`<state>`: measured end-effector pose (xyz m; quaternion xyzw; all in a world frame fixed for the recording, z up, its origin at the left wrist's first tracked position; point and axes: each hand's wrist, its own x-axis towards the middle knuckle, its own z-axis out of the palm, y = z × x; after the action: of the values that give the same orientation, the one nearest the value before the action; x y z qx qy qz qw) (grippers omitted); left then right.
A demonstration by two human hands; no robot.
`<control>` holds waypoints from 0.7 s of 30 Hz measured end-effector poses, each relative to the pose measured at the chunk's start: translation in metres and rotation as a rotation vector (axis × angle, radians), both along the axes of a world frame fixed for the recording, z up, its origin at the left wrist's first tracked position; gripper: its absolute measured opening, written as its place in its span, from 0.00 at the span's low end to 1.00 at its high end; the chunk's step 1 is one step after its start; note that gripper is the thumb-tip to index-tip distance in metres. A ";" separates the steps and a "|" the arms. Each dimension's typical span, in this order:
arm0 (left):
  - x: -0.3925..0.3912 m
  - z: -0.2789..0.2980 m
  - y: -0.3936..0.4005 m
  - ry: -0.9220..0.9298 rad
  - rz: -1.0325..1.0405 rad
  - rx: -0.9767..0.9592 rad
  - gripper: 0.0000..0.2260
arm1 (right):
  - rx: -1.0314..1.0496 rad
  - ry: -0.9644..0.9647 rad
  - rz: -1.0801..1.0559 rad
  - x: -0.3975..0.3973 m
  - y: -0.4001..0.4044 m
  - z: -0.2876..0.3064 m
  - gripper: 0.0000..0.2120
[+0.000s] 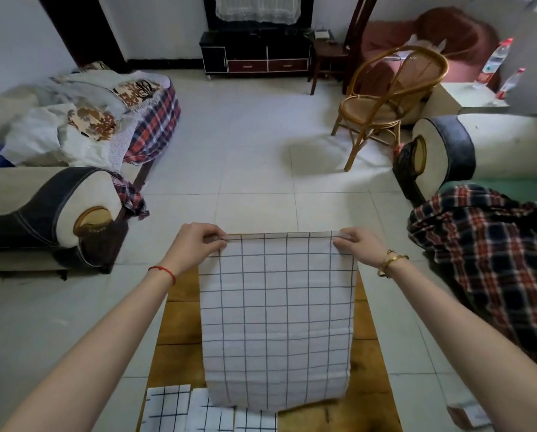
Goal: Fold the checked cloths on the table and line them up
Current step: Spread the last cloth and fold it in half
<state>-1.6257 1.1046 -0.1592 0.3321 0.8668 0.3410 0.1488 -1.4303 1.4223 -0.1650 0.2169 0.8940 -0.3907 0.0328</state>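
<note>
A white checked cloth [276,319] with a dark grid hangs doubled over the wooden table [179,322], its fold at the near end. My left hand [195,244] pinches the cloth's far left corner. My right hand [359,246] pinches the far right corner, so the top edge is stretched between both hands. At the table's near edge lie folded checked cloths [167,410] side by side, the raised cloth partly covering them.
A sofa arm [58,213] stands to the left and another sofa arm [441,151] to the right. A red plaid blanket [485,260] lies close on the right. A rattan chair [388,101] stands on the tiled floor beyond the table.
</note>
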 end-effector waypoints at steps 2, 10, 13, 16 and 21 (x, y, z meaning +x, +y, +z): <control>-0.012 -0.019 0.003 0.000 0.025 -0.011 0.03 | 0.000 -0.028 -0.065 -0.013 0.001 -0.018 0.17; -0.043 -0.078 0.010 -0.038 0.044 -0.081 0.05 | 0.063 -0.110 -0.188 -0.041 -0.002 -0.077 0.15; -0.045 -0.090 0.006 -0.070 0.033 -0.092 0.05 | 0.074 -0.120 -0.200 -0.040 -0.006 -0.090 0.15; -0.043 -0.097 0.002 -0.061 0.030 -0.092 0.05 | 0.086 -0.115 -0.189 -0.037 -0.008 -0.097 0.14; -0.039 -0.099 -0.005 -0.069 0.033 -0.082 0.06 | 0.126 -0.086 -0.153 -0.028 -0.015 -0.103 0.12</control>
<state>-1.6642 1.0995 -0.2587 0.2993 0.8798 0.3189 0.1864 -1.4586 1.4076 -0.2677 0.3030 0.8952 -0.3256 0.0276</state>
